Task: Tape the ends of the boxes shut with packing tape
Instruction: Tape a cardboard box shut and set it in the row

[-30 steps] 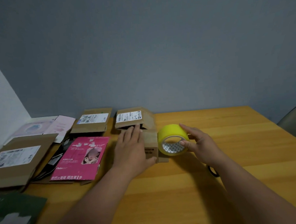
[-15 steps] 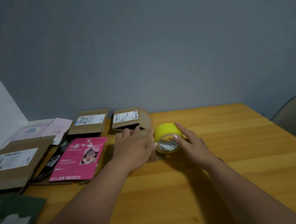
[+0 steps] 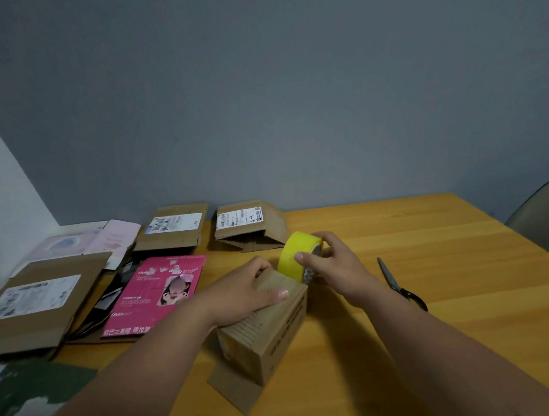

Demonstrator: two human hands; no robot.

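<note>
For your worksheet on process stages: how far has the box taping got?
Done: no strip is visibly finished. In hand: the left hand steadies the small box while the right hand holds the yellow tape roll at its far end. Left: its near flap lies open; the scissors lie untouched.

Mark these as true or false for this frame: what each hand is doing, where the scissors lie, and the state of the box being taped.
1. The right hand holds the yellow tape roll. True.
2. The left hand holds the scissors. False: it rests on the small cardboard box; the scissors lie untouched on the table.
3. The tape roll sits at the box's far end. True.
4. The pink package lies right of the box. False: it lies to its left.
</note>
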